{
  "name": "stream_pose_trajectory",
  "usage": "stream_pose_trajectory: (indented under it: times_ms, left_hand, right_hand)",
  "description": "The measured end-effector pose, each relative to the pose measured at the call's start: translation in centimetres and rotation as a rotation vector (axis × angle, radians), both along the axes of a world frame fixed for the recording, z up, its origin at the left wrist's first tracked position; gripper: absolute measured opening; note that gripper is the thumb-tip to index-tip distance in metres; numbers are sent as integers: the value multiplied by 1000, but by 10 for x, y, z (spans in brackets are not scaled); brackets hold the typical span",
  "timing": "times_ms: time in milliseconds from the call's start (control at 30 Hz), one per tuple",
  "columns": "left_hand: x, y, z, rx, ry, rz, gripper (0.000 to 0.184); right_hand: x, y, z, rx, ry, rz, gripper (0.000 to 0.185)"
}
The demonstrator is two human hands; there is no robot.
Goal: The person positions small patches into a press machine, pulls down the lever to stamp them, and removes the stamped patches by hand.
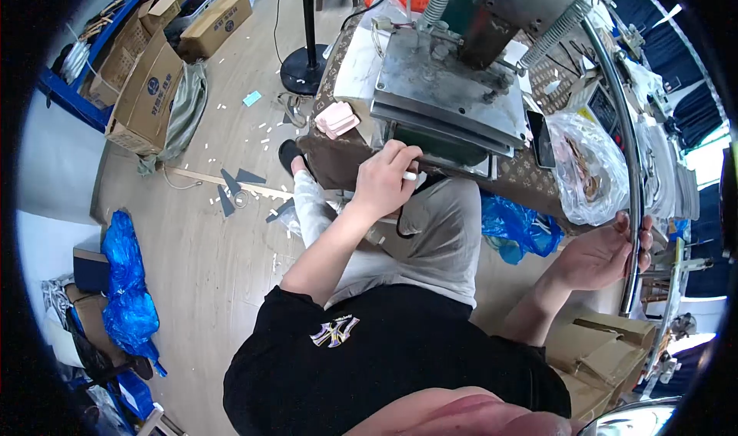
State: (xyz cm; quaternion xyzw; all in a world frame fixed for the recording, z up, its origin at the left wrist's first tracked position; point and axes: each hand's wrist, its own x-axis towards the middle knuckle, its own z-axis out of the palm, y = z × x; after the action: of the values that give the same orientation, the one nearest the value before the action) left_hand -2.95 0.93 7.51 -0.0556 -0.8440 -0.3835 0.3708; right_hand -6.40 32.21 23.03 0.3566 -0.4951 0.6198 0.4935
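My left hand (384,181) is at the front edge of a metal hand press (450,90), its fingers closed. A small white piece (410,176) sticks out from between the fingers; its kind is not clear. On the right, my right hand (603,255) has its fingers around the lower part of the press's long dark lever (632,159). Beneath the thick steel plate of the press is a narrow gap with a dark green surface (446,145). A small stack of pale pink pieces (336,119) lies left of the press.
Right of the press are a phone (541,139) and a clear plastic bag (588,167) of brown pieces. A blue bag (519,228) hangs below the table edge. Cardboard boxes (150,94) and white scraps lie on the floor, near a round black stand base (304,68).
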Motion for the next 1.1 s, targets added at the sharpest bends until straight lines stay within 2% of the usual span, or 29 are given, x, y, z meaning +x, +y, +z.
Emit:
stream_pose_trajectory:
  times_ms: [167,300,567,667,733,800,833,900,967,1033,1100]
  left_hand:
    - [2,4,4,-11,-60,14,34]
    - [3,8,6,-47,-40,70,32]
    - [10,16,14,-80,-87,159,28]
    - [22,27,61,93,-294,119,26]
    - [31,22,107,-108,-38,24,22]
    - [63,32,183,-129,-17,-83,19]
    - [71,36,210,-191,235,-214,19]
    - [83,29,248,-289,332,-395,39]
    - [97,36,291,-517,313,-612,40]
    - [99,43,294,-613,298,-723,42]
    - [92,57,285,-536,393,-663,45]
  right_hand:
    - [-6,7,-4,77,54,68,33]
    - [-10,12,-8,132,75,28,38]
    - [-2,9,-6,176,13,57,42]
    - [4,9,-8,173,-35,82,49]
    - [3,12,-10,172,-65,100,53]
    - [4,13,-7,204,-53,111,54]
    - [3,13,-8,214,-55,122,54]
    - [0,14,-10,226,-39,133,55]
    - [-4,17,-9,232,-6,129,56]
    - [-4,22,-8,266,-11,137,57]
    - [-1,27,-5,307,-35,145,57]
